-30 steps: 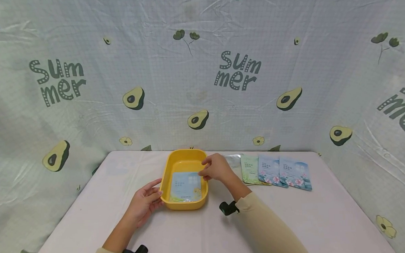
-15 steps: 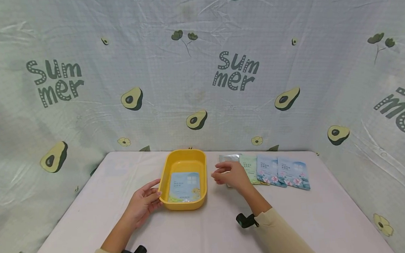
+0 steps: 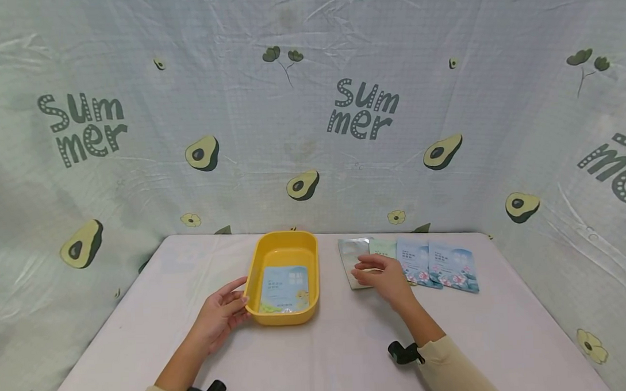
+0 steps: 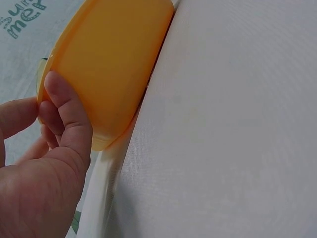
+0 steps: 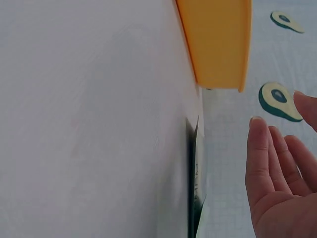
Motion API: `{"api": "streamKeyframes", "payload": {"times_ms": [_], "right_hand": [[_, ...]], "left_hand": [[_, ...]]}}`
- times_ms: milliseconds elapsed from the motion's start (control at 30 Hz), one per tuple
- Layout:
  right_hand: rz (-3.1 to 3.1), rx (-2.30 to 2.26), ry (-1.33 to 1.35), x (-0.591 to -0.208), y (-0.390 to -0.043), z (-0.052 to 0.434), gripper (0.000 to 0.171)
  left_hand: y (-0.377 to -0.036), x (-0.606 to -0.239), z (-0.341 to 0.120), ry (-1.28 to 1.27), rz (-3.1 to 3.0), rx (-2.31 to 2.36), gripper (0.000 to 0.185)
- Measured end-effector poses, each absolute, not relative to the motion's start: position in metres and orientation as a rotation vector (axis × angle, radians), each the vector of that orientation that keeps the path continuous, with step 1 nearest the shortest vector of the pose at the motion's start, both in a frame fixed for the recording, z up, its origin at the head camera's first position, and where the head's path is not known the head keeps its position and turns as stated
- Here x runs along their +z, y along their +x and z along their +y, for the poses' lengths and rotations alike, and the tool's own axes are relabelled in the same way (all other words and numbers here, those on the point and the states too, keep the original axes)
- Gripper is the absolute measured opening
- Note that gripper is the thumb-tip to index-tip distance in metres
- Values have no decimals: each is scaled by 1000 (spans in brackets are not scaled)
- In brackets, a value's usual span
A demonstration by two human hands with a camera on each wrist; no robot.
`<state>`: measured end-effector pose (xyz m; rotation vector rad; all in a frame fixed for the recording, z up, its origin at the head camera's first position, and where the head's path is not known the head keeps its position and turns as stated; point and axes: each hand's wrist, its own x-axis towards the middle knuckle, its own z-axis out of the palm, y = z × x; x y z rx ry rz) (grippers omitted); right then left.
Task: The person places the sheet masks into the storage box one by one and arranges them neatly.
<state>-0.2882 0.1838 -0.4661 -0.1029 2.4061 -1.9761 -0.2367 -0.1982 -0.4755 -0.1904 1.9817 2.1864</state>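
Hands work near the far edge of the desk (image 3: pixel 318 356), one on each side of the yellow tray (image 3: pixel 256 272).

Your left hand (image 3: pixel 221 318) rests against the tray's near left corner. The thumb and fingertips touch the outer wall; the fingers lie nearly straight and are not wrapped round the rim. The left wrist view confirms this: the thumb (image 4: pixel 69 116) presses the tray's orange-yellow side, and the tray sits flat on the desk.

The tray stands at the middle of the far edge. One blue sachet (image 3: pixel 285 288) lies flat on its floor, at the near end.

Your right hand (image 3: pixel 385 278) is to the right of the tray, palm down, fingers extended and loosely spread. It holds nothing. The fingertips lie over the near right part of the silver sachet (image 3: pixel 352 257); you cannot tell whether they touch it. The right wrist view shows the fingers (image 5: pixel 262 158) straight and relaxed.

The silver sachet is the leftmost in a row along the far edge. A green sachet (image 3: pixel 383 248) follows, partly hidden by the hand, then two blue floral sachets (image 3: pixel 439 264), each overlapping its neighbour.
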Motion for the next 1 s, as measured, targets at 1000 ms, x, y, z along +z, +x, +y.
{"api": "streamKeyframes", "payload": {"times_ms": [1000], "right_hand": [[2765,-1869,55,-470,-271,287,61]], "left_hand": [[-236,-478,-200,-161,1957,2206,65]]}}
